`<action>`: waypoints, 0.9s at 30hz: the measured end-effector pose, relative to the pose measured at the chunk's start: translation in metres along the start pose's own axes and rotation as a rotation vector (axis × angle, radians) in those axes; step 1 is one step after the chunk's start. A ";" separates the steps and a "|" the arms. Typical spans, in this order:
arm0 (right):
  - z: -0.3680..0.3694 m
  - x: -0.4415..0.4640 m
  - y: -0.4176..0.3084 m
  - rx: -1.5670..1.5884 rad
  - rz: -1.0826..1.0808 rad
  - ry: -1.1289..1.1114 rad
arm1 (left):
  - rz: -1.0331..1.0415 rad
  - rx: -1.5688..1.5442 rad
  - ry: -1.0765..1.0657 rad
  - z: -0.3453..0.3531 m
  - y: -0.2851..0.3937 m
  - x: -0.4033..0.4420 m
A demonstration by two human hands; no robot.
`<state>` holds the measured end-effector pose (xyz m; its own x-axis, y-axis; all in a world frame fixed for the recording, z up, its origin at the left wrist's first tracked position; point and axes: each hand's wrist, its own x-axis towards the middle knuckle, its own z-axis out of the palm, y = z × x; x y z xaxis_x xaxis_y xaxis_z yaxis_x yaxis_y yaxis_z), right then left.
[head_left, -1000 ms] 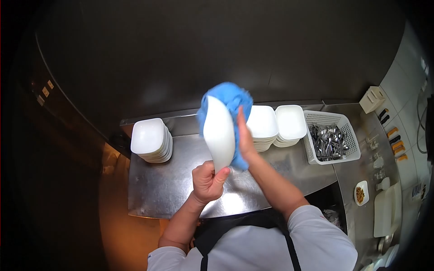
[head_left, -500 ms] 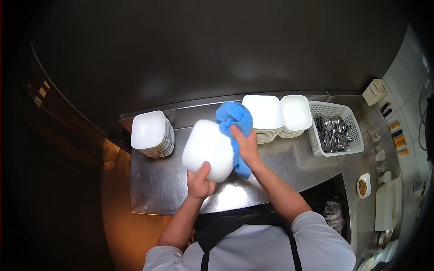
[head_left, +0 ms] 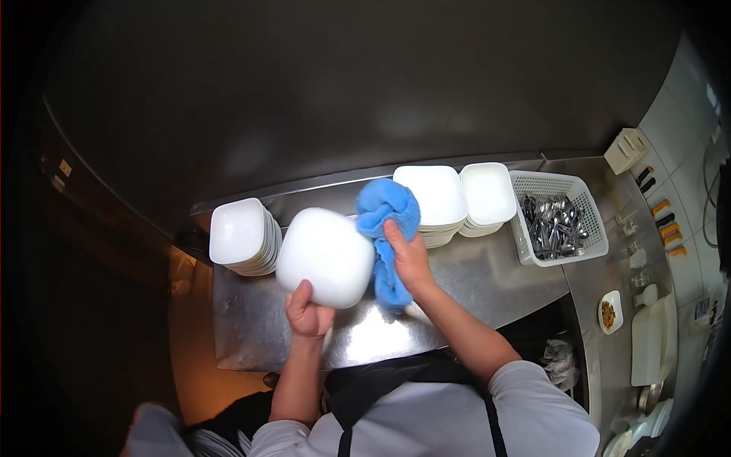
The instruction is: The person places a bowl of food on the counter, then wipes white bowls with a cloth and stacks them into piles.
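My left hand (head_left: 307,315) grips the lower edge of a white rounded-square plate (head_left: 326,257), thumb on top and fingers underneath, holding it tilted above the steel counter (head_left: 251,327). A blue cloth (head_left: 390,207) is bunched in my right hand (head_left: 409,257), its lower end hanging down. The cloth lies close to the plate's right edge; whether they touch I cannot tell. Left of the held plate stands a stack of similar white dishes (head_left: 237,232). Behind the cloth is a stack of square white plates (head_left: 432,194), beside a stack of narrower white dishes (head_left: 488,193).
A white perforated basket (head_left: 596,242) of metal cutlery (head_left: 556,228) stands right of the stacks. Farther right are a small dish of food (head_left: 610,312), a knife block (head_left: 628,151) and several knife handles (head_left: 661,206). At lower left, part of another person (head_left: 156,433) shows, blurred.
Both hands have shifted left, the plate moving nearer the left stack. The cloth has drawn back from the plate's face. Another person has come into view at lower left.
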<state>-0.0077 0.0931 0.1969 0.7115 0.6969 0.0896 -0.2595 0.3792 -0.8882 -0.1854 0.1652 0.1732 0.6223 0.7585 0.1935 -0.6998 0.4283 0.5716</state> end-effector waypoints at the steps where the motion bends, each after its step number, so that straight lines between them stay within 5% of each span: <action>1: -0.006 0.004 -0.005 0.012 0.029 -0.010 | 0.005 0.209 0.005 -0.009 0.003 0.002; 3: -0.022 -0.001 -0.012 -0.002 0.024 0.023 | 0.021 0.626 0.046 -0.030 0.005 0.000; 6: -0.041 -0.010 -0.020 -0.045 0.033 0.064 | -0.395 1.496 -0.083 -0.045 0.002 0.017; 9: -0.067 -0.015 -0.027 -0.030 0.051 0.106 | 0.265 1.886 -0.411 -0.103 -0.038 0.029; 12: -0.091 -0.016 -0.041 0.049 -0.018 0.100 | 0.192 2.131 -0.438 -0.123 -0.051 0.040; 20: -0.130 -0.018 -0.066 0.221 -0.155 0.111 | 0.028 2.364 -0.267 -0.126 -0.051 0.065; 25: -0.139 -0.009 -0.086 -0.133 -0.289 0.092 | -0.213 2.325 -0.062 -0.095 -0.045 0.069; 27: -0.125 0.014 -0.106 -0.468 -0.290 -0.029 | 0.056 2.111 -0.081 -0.063 -0.062 0.065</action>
<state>0.1114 -0.0133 0.2365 0.6906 0.6230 0.3673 0.2675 0.2518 -0.9301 -0.1234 0.2192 0.1001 0.6704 0.7051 0.2310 0.6090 -0.7008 0.3715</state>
